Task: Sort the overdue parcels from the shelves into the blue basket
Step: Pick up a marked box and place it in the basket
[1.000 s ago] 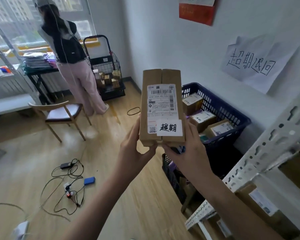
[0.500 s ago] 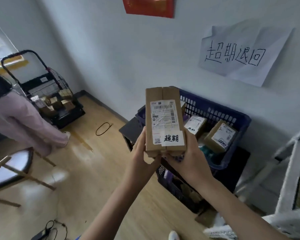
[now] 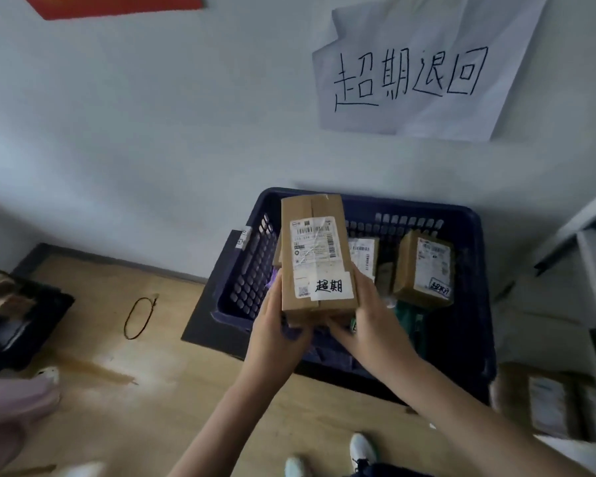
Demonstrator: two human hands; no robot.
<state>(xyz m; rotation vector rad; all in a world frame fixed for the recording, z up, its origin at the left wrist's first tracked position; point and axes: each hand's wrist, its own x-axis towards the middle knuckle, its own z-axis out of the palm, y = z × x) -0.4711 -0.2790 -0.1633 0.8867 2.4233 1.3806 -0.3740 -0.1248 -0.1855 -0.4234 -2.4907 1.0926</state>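
A pale wooden floor [image 3: 159, 401] meets a white wall [image 3: 152, 132] bearing a creased handwritten paper sign [image 3: 413, 74]. The perforated plastic blue basket [image 3: 252, 270] holds labelled cardboard boxes. Above it, the left hand [image 3: 272, 335] and right hand [image 3: 375, 325] grip a long cardboard parcel [image 3: 317, 256] (white shipping label, handwritten sticker), fingers curled round its lower end.

Cardboard parcel [image 3: 315, 259] gripped at lower end by left hand [image 3: 276, 333] and right hand [image 3: 372, 325], above blue basket [image 3: 475, 270].
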